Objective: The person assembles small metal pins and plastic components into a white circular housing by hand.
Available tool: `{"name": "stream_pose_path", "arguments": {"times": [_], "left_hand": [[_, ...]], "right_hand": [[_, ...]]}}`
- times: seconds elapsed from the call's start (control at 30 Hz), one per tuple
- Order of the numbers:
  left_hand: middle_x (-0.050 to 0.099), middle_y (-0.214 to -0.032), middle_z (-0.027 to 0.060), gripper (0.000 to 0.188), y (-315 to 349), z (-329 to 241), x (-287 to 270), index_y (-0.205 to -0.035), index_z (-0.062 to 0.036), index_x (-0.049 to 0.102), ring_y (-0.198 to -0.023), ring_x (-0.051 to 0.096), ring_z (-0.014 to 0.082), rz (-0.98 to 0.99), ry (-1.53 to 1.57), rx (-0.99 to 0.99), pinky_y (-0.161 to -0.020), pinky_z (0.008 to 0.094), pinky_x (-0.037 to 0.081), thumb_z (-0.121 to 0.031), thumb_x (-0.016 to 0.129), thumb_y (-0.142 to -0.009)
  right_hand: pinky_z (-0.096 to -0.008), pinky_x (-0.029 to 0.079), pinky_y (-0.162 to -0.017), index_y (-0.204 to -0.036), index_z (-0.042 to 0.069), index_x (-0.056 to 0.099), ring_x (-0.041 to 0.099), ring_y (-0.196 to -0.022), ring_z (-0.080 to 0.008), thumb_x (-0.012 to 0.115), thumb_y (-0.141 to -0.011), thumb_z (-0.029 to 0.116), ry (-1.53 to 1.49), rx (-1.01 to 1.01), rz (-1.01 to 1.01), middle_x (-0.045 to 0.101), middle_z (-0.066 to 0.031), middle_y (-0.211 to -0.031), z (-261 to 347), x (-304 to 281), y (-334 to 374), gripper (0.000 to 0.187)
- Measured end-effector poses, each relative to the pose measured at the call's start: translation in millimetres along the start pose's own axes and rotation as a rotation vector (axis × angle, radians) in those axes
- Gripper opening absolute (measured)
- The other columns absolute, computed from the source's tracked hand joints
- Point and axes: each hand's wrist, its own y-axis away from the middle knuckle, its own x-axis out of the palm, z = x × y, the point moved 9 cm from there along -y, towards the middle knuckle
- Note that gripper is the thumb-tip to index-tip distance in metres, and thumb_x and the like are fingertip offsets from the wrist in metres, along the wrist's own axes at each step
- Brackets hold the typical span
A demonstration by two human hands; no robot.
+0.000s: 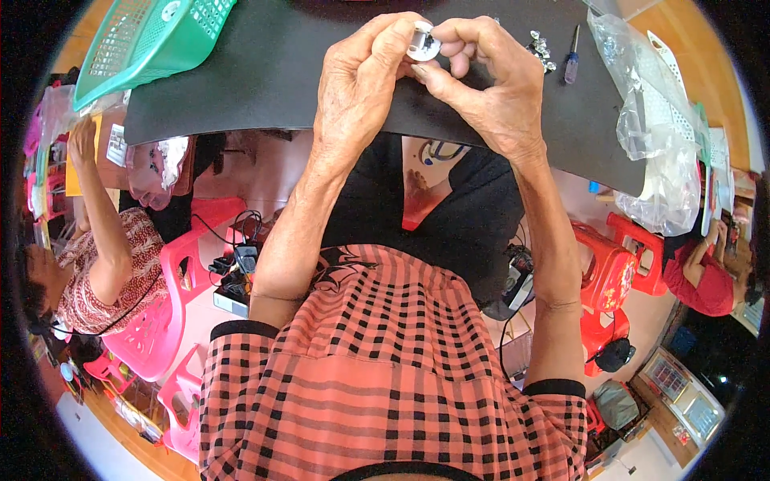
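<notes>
Over the dark table [257, 80], a small round white plastic part [425, 54] with a hollow, partly dark inside is held up between my two hands. My left hand [361, 80] is closed on its left side, with thumb and fingers pinching it. The thumb and forefinger of my right hand [501, 88] meet its right and lower rim, while the other fingers curl behind. Whether a tiny piece sits between the right fingertips is too small to tell. Right of that hand lie several small shiny metal pieces [541, 50] and a screwdriver [572, 60] with a dark translucent handle.
A green plastic basket [172, 56] stands at the table's far left. Clear plastic bags [659, 156] drape over the right edge. Two other people sit nearby, one in a patterned top [140, 248] at left, another in red [698, 276] at right. Pink chairs [152, 345] and red stools [601, 272] flank me.
</notes>
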Motion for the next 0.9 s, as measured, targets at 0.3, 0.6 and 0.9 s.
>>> {"name": "stream_pose_path", "arguments": {"times": [0.3, 0.6, 0.9], "left_hand": [[0.063, -0.083, 0.0049, 0.031, -2, 0, -1, -0.101, 0.0021, 0.063, -0.071, 0.058, 0.009, -0.03, 0.065, 0.062, -0.066, 0.0237, 0.05, -0.025, 0.048, -0.098], [0.063, -0.093, 0.0137, 0.033, -2, 4, 0, -0.109, 0.005, 0.054, -0.076, 0.062, 0.0185, 0.084, 0.32, -0.014, -0.069, 0.0316, 0.054, -0.024, 0.044, -0.098], [0.065, -0.087, 0.0069, 0.025, -3, -115, -16, -0.107, 0.0017, 0.061, -0.074, 0.062, 0.0129, 0.03, -0.351, 0.376, -0.07, 0.0261, 0.051, -0.017, 0.049, -0.096]], "right_hand": [[-0.0244, 0.046, -0.053, -0.092, 0.007, 0.065, 0.054, -0.058, -0.0116, 0.075, -0.068, 0.004, 0.099, -0.136, -0.021, 0.06, -0.0028, -0.079, 17, -1, 0, 0.026], [-0.024, 0.044, -0.053, -0.1, 0.007, 0.066, 0.053, -0.058, -0.0091, 0.066, -0.081, 0.007, -0.024, 0.169, -0.119, 0.059, -0.0042, -0.074, -13, -7, 2, 0.02], [-0.0236, 0.046, -0.055, -0.098, 0.003, 0.066, 0.057, -0.06, -0.0076, 0.066, -0.082, 0.005, 0.103, 0.183, -0.047, 0.066, -0.0051, -0.078, -5, -13, 7, 0.017]]}}
